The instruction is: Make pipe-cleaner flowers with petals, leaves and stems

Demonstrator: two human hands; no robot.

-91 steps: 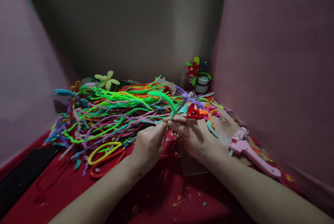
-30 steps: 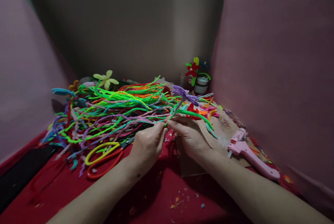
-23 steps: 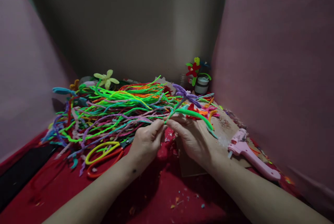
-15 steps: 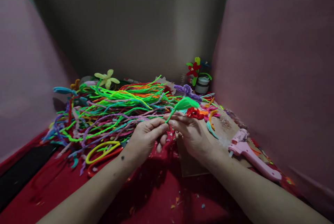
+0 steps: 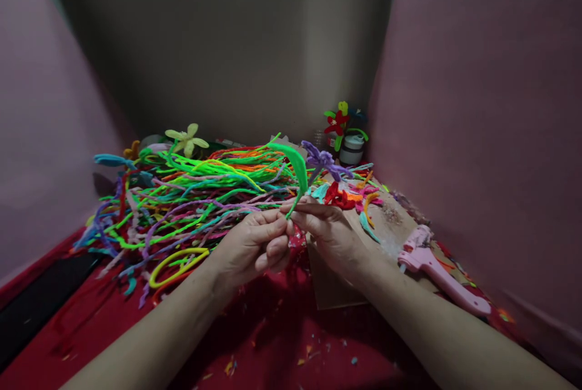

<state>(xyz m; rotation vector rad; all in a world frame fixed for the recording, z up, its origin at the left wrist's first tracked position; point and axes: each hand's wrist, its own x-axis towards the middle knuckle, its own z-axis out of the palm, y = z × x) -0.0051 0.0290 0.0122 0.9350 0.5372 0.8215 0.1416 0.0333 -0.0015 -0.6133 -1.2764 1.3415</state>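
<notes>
Between my two hands stands a green pipe-cleaner leaf [image 5: 297, 165], its broad blade arching up and over to the left. My left hand [image 5: 259, 239] pinches the thin stem at its lower end with thumb and forefinger, the other fingers curled. My right hand [image 5: 330, 229] grips the same stem just above, fingers held together; part of the grip is hidden. Right behind the leaf is a purple pipe-cleaner flower [image 5: 324, 159], and a red pipe-cleaner piece [image 5: 340, 197] lies beyond my right hand.
A heap of coloured pipe cleaners [image 5: 204, 190] spreads at the left and back. Yellow-handled scissors [image 5: 175, 265] lie by my left forearm. At the right a pink glue gun [image 5: 443, 275] rests by a cardboard sheet [image 5: 400, 220]. A jar [image 5: 352, 148] stands near flowers [image 5: 337, 121] behind.
The leaf has turned in my fingers: its blade pointed right and now curves up to the left. My left hand has rolled slightly, showing more of its curled fingers.
</notes>
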